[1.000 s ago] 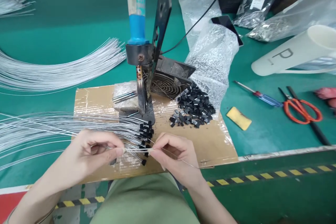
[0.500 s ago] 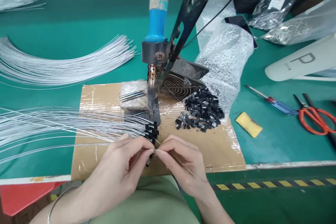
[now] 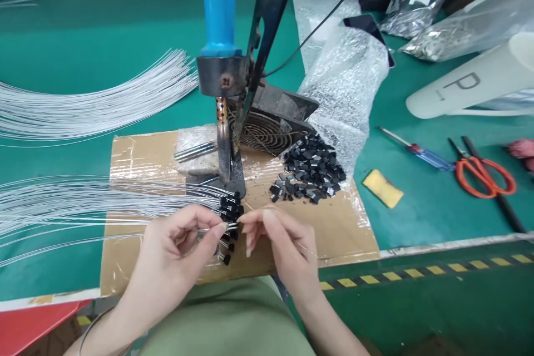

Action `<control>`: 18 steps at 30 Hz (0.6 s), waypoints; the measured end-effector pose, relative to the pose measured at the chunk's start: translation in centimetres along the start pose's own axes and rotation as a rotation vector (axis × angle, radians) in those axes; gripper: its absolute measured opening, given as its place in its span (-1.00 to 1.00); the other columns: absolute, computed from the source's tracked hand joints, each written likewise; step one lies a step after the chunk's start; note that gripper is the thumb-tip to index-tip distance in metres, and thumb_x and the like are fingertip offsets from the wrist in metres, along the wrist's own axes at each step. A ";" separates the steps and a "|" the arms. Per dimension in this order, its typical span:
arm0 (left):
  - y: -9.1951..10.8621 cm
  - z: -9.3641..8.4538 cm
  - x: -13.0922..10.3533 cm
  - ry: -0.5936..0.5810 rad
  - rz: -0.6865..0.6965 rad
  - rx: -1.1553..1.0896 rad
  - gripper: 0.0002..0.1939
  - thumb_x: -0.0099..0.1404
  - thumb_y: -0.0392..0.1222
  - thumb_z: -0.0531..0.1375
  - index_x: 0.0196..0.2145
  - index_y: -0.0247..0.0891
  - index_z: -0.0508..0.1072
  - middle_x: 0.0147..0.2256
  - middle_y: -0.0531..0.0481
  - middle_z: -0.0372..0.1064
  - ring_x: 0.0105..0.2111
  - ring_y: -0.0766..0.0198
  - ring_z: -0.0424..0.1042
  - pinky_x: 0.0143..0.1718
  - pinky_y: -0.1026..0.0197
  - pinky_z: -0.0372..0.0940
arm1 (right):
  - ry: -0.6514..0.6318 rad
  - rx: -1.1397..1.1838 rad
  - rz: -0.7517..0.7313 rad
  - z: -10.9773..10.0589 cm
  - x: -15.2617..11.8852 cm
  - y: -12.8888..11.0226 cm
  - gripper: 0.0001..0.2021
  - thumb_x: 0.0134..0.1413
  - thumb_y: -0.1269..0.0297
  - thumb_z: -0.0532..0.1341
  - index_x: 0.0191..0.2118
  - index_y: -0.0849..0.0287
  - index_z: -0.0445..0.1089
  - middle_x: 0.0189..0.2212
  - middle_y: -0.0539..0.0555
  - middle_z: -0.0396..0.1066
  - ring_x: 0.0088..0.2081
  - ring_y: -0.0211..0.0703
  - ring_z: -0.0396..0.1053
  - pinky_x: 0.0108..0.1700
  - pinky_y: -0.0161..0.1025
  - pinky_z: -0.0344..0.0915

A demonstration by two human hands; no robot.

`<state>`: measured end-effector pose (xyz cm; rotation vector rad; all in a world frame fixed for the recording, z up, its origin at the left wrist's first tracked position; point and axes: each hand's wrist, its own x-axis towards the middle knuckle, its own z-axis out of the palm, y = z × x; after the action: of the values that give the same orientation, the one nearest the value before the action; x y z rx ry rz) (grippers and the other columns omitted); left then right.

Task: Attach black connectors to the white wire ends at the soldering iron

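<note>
My left hand pinches the end of a white wire between thumb and index finger, and a short bare tip sticks out to the right. Just right of that tip is my right hand, its fingers bent and a thin strand of solder wire running through it. Behind my hands, white wires with black connectors on their ends lie on the cardboard. Above them a blue soldering iron hangs tip down in a black bracket. A pile of loose black connectors lies to the right.
A small fan stands behind the iron. Another white wire bundle lies at the left. To the right are bubble wrap, a yellow sponge, a screwdriver, orange-handled scissors and a white cup.
My hands have moved slightly apart, and the wire tip now shows between them. My right hand's fingers have spread somewhat. The whole view has shifted, so the bench things appear further left.
</note>
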<state>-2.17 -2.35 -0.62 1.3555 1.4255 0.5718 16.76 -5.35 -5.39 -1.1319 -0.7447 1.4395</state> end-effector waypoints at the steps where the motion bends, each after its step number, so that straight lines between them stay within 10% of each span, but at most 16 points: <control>1: 0.0 0.0 0.0 0.004 0.005 -0.007 -0.81 0.43 -0.09 0.27 -0.32 -0.18 0.59 -0.47 0.07 0.44 -0.53 0.35 0.20 -0.52 0.29 0.07 | -0.009 -0.014 -0.014 0.4 0.0 0.0 -0.72 0.42 0.11 0.28 -0.20 0.10 0.73 -0.40 0.08 0.56 -0.49 -0.24 0.47 -0.45 -0.31 0.50; 18: -0.1 0.8 -0.3 0.076 -0.003 -0.056 -0.86 0.38 -0.12 0.32 -0.33 -0.19 0.58 -0.46 0.04 0.50 -0.50 0.32 0.35 -0.52 0.28 0.10 | -0.020 0.229 0.110 2.0 0.0 0.4 -0.96 0.16 0.27 0.48 -0.29 0.05 0.74 -0.45 0.02 0.58 -0.63 -0.38 0.36 -0.61 -0.44 0.39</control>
<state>-1.59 -2.93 -0.88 1.2994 1.4615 0.6630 14.78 -5.17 -5.08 -0.9950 -0.5223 1.5871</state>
